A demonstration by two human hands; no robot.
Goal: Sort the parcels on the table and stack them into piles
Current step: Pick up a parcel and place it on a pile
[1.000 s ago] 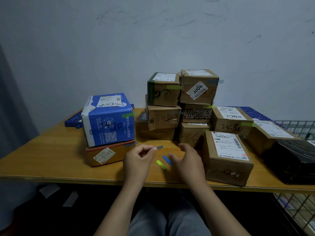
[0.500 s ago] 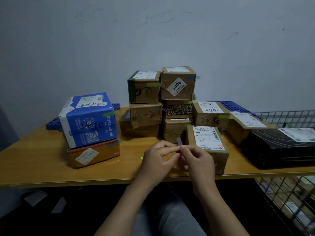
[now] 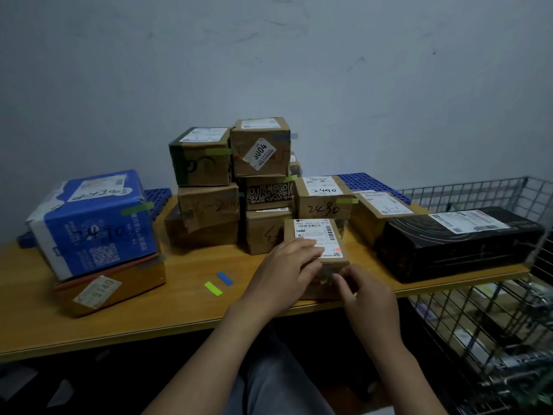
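Left grip point(image 3: 287, 265) lies spread atop the small labelled parcel point(image 3: 317, 232), at five o'clock from the stacked pile point(image 3: 209, 205) on the surface point(image 3: 185, 265); right grip point(image 3: 366, 295) curls at its front, hold unclear.

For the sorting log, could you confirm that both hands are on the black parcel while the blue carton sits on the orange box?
Not the black parcel: the head view shows the left hand and right hand on the small brown parcel. The blue carton does sit on the orange box.
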